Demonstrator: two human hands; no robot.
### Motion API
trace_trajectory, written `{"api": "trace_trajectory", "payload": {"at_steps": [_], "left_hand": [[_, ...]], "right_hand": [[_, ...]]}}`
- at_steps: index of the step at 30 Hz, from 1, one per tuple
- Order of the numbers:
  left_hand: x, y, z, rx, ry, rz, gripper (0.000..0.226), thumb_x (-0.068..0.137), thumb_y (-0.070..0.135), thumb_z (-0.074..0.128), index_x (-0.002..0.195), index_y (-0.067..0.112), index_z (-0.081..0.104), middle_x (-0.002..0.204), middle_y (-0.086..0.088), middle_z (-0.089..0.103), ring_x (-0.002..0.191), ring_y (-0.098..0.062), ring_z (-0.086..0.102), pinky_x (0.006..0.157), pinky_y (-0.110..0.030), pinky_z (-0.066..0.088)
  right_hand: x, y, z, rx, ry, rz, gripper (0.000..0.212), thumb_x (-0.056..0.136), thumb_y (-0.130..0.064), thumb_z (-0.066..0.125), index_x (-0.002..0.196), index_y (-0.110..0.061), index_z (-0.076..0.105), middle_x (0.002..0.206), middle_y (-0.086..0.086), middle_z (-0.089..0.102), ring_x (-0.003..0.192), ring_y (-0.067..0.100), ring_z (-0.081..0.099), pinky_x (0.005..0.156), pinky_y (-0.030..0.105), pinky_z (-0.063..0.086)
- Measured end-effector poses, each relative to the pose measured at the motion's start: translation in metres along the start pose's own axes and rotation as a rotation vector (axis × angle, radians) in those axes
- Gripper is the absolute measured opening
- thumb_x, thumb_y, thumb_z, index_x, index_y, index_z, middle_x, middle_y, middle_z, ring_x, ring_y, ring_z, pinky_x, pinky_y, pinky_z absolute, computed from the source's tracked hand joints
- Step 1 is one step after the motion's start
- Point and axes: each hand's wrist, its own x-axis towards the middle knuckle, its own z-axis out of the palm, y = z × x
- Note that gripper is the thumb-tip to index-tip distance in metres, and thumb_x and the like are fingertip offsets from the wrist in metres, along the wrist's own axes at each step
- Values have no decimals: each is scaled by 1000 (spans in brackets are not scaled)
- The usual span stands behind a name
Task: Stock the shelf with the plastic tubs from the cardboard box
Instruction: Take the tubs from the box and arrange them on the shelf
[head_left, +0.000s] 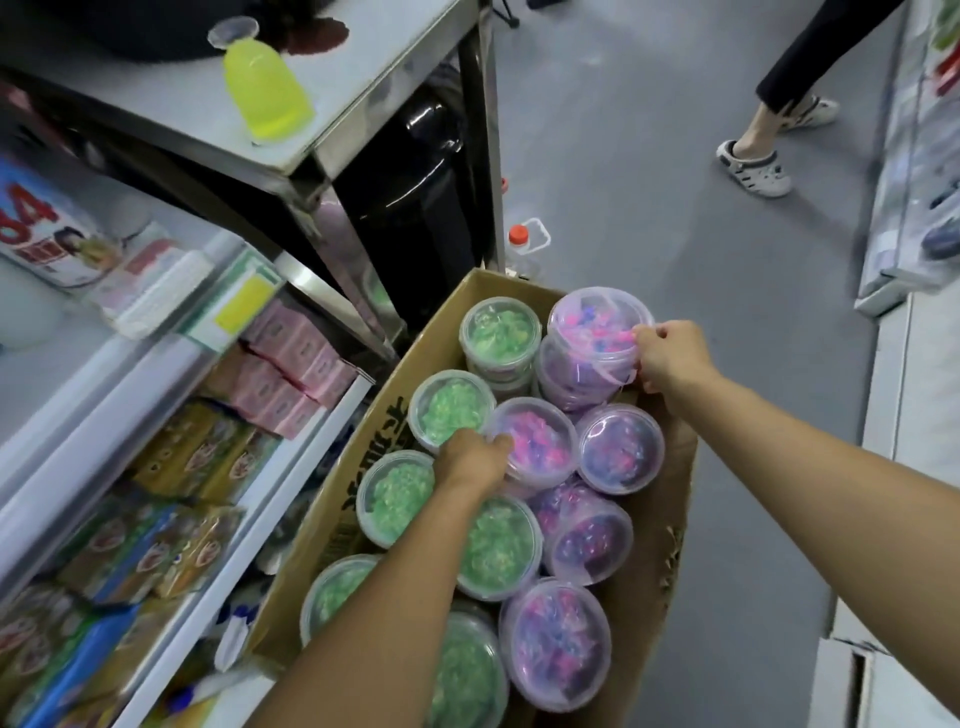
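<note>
An open cardboard box (374, 447) on the floor holds several clear plastic tubs, green-filled ones (452, 408) along the left and pink-purple ones (621, 449) along the right. My left hand (472, 460) reaches down between them, its fingers closed over the near edge of a pink tub (540, 441) in the middle. My right hand (670, 356) grips the right rim of the raised pink tub (592, 327) at the far end, which sits on top of another. The white shelf (280, 467) stands to the left of the box.
The shelf holds pink cartons (291, 374) and yellow and green packets (192, 457). A steel table (332, 83) with a yellow bottle (265, 93) stands behind the box. A person's legs in white sandals (753, 166) are in the aisle. An oil jug (524, 249) is behind the box.
</note>
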Motion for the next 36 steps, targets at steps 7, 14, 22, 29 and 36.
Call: {"api": "trace_trajectory", "payload": {"at_steps": [7,14,22,29,36], "left_hand": [[-75,-23,-43,-487,-52,30,24,84,40,64,86,16,64,92,-2,67,85,-19,62,81,-35,53],[-193,-112,-128,-774,65,26,20,85,34,66,99,20,68,95,-2,71,82,-18,66,73,-31,54],[-374,-270,-219,-944,273,103,22,91,43,53,97,24,61,88,-2,68,75,-23,65,47,-24,28],[-518,-410,-284,-1046,429,78,32,89,51,54,101,22,62,101,-13,65,94,-30,63,84,-42,55],[-623,-514,-328,-1101,597,92,29,93,51,49,107,26,56,99,-14,63,89,-28,63,82,-41,54]], "right_hand": [[-94,-27,-27,151,-49,-49,33,91,-15,52,59,-6,53,51,8,50,38,20,38,37,22,32],[-230,-49,-29,254,-221,-132,29,94,-13,52,67,-10,58,49,7,49,39,16,37,37,19,30],[-435,-73,7,322,-563,-248,33,93,-10,55,61,-6,51,37,3,48,29,10,31,36,17,19],[-609,-77,62,271,-859,-412,24,95,-10,51,71,-7,54,46,5,49,30,9,32,37,11,20],[-737,-105,102,175,-1054,-569,19,96,-8,47,79,-9,56,41,-1,46,31,9,30,36,11,21]]}}
